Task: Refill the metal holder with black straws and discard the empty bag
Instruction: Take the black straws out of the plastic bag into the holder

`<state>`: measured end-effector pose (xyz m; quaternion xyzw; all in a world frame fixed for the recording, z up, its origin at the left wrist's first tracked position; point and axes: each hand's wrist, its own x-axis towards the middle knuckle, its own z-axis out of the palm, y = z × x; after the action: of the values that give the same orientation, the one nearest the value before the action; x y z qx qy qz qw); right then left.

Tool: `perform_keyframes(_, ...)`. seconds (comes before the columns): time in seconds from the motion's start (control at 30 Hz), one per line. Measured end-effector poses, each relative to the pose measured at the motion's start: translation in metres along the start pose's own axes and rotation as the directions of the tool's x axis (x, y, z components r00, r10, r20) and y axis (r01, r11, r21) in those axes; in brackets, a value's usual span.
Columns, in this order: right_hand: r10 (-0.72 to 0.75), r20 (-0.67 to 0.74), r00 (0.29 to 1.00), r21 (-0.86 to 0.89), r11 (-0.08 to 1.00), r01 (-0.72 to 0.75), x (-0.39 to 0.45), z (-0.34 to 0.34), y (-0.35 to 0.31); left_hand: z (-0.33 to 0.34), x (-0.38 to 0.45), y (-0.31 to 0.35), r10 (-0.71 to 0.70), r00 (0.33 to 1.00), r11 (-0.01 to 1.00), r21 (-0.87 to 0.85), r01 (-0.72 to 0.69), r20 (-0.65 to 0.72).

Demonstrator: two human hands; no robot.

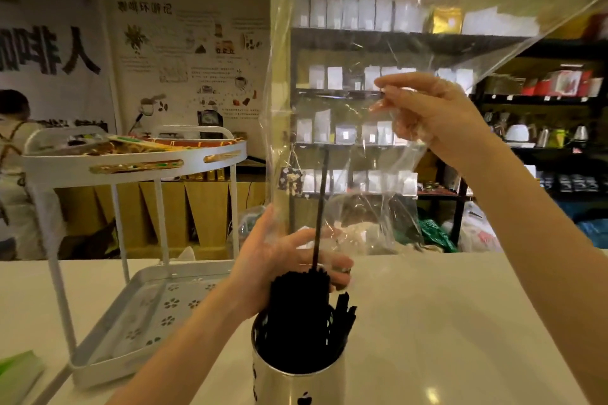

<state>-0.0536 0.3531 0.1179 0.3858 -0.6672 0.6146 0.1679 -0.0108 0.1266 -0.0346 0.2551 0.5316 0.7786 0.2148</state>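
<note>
A round metal holder (pixel 296 385) stands on the white counter at the bottom centre, packed with black straws (pixel 299 312). My left hand (pixel 279 260) is wrapped around the top of the straw bundle just above the holder. One single straw (pixel 320 207) sticks up higher than the rest, inside the clear plastic bag (pixel 362 26). My right hand (pixel 434 112) pinches that bag and holds it raised above the holder. Apart from that one straw, the lifted bag looks empty.
A white two-tier tray rack (pixel 131 164) stands on the counter (pixel 460 322) to the left, close to my left forearm. A green-white item (pixel 16 368) lies at the counter's left edge. Shelves of packaged goods (pixel 543 92) stand behind the counter. A person (pixel 13 148) is at far left.
</note>
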Motion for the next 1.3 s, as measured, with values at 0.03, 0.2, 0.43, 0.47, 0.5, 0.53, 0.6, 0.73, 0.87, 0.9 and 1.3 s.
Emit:
perform_keyframes(0.03, -0.005, 0.019, 1.0, -0.013, 1.0, 0.006, 0.001, -0.001, -0.002, 0.0, 0.0, 0.0, 0.005, 1.0, 1.0, -0.002, -0.005, 0.018)
perform_keyframes(0.2, -0.006, 0.001, 1.0, -0.029, 1.0, 0.006, 0.005, -0.007, -0.015, -0.001, 0.003, -0.001, -0.009, 0.999, 1.0, 0.002, 0.009, 0.034)
perform_keyframes(0.43, -0.041, -0.083, 0.996, 0.165, 0.985, 0.054, 0.008, -0.011, -0.03, -0.002, 0.0, -0.003, -0.015, 0.998, 0.999, 0.045, 0.013, 0.059)
perform_keyframes(0.47, -0.03, -0.093, 0.995, 0.179, 0.983, 0.047, 0.009, -0.011, -0.03, -0.002, -0.001, -0.002, -0.023, 0.996, 0.999, 0.048, 0.019, 0.083)
perform_keyframes(0.5, -0.025, -0.104, 0.994, 0.196, 0.98, 0.046, 0.009, -0.012, -0.03, -0.002, -0.003, -0.002, -0.027, 0.995, 0.998, 0.062, 0.021, 0.1)
perform_keyframes(0.53, -0.023, -0.115, 0.993, 0.22, 0.974, 0.048, 0.01, -0.014, -0.029, -0.003, -0.003, -0.002, -0.033, 0.993, 0.996, 0.081, 0.024, 0.11)
perform_keyframes(0.6, -0.004, -0.143, 0.99, 0.274, 0.961, 0.044, 0.012, -0.017, -0.029, -0.002, -0.004, -0.002, -0.047, 0.994, 0.991, 0.133, 0.033, 0.1)
perform_keyframes(0.73, 0.078, -0.219, 0.973, 0.348, 0.937, 0.003, 0.016, -0.028, -0.024, -0.004, -0.006, -0.001, -0.062, 0.997, 0.976, 0.211, 0.052, 0.04)
perform_keyframes(0.87, 0.157, -0.245, 0.957, 0.401, 0.915, -0.047, 0.017, -0.036, -0.013, 0.003, -0.007, -0.001, -0.016, 0.999, 0.969, 0.244, 0.028, -0.05)
perform_keyframes(0.9, 0.168, -0.257, 0.952, 0.408, 0.912, -0.051, 0.017, -0.038, -0.011, 0.006, -0.006, -0.001, 0.007, 0.997, 0.958, 0.286, 0.016, -0.079)
perform_keyframes(1.3, 0.359, -0.388, 0.849, 0.333, 0.914, -0.234, -0.025, -0.046, 0.046, 0.036, -0.01, -0.001, 0.087, 0.953, 0.766, 0.631, 0.123, -0.292)
